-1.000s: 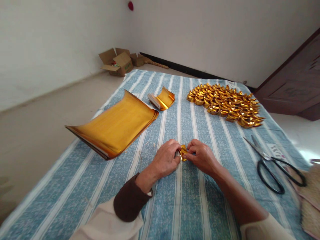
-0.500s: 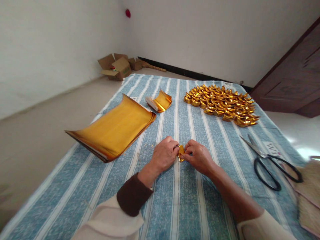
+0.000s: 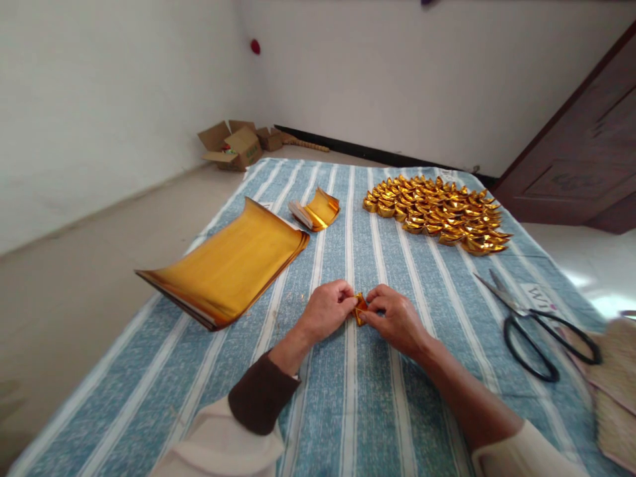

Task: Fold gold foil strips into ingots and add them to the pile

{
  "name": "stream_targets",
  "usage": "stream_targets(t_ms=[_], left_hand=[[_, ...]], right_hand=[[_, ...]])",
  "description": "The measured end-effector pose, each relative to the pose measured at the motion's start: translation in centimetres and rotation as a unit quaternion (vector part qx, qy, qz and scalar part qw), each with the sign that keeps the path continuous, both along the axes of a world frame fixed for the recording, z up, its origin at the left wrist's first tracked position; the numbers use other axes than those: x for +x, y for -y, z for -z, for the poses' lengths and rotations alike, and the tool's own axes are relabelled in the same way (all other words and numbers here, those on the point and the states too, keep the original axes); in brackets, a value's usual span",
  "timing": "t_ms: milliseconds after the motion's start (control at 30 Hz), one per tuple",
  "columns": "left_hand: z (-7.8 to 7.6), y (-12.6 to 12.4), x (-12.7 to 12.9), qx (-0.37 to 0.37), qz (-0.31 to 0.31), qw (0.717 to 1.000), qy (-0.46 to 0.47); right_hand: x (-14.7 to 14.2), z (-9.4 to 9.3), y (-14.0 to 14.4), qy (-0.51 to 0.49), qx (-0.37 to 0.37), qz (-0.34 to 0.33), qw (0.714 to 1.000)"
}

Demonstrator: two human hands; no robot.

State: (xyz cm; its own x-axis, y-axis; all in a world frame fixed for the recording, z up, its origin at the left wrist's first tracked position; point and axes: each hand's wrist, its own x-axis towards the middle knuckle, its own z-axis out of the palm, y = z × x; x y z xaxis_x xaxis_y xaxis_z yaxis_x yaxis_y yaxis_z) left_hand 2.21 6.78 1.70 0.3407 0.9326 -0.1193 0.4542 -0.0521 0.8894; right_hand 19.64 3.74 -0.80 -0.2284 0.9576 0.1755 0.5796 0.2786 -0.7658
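Between my hands, just over the striped cloth, is a small folded piece of gold foil paper [image 3: 360, 310]. My left hand [image 3: 328, 306] pinches its left side with thumb and fingers. From the right, my right hand [image 3: 395, 317] grips the opposite side, fingertips pressed on it. The fingers cover part of the paper, so its full shape is hidden. Beyond my left hand lies a large stack of gold foil sheets [image 3: 228, 262] with curled edges. A smaller stack of gold paper [image 3: 322, 209] curls up behind it. Many folded gold paper ingots [image 3: 437, 212] sit grouped at the back right.
Black-handled scissors [image 3: 529, 318] lie partly spread at the right, by a printed label on the blue striped tablecloth [image 3: 298, 411]. A woven tan item [image 3: 616, 391] is at the right edge. Cardboard boxes [image 3: 238, 149] stand on the floor beyond; a dark wooden door [image 3: 581, 146] is at right.
The small gold piece now shows raised, opened folds where it looked flatter before. Both hands still pinch it at nearly the same spot. The whole view has shifted slightly from a head tilt.
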Motion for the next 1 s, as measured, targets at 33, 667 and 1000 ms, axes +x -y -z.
stream_targets(t_ms=[33,667,1000], left_hand=[[-0.1,0.1,0.0,-0.039,-0.001,0.999,0.032],[-0.5,0.9,0.8,-0.182,-0.114,0.952,0.219],[-1.1,1.1,1.0,-0.209,-0.126,0.943,0.225]], right_hand=[[0.0,0.0,0.0,-0.011,-0.001,0.001,1.0],[-1.0,0.8,-0.1,-0.113,0.065,0.055,0.99],[-1.2,0.6,-0.1,-0.15,0.069,0.085,0.982]])
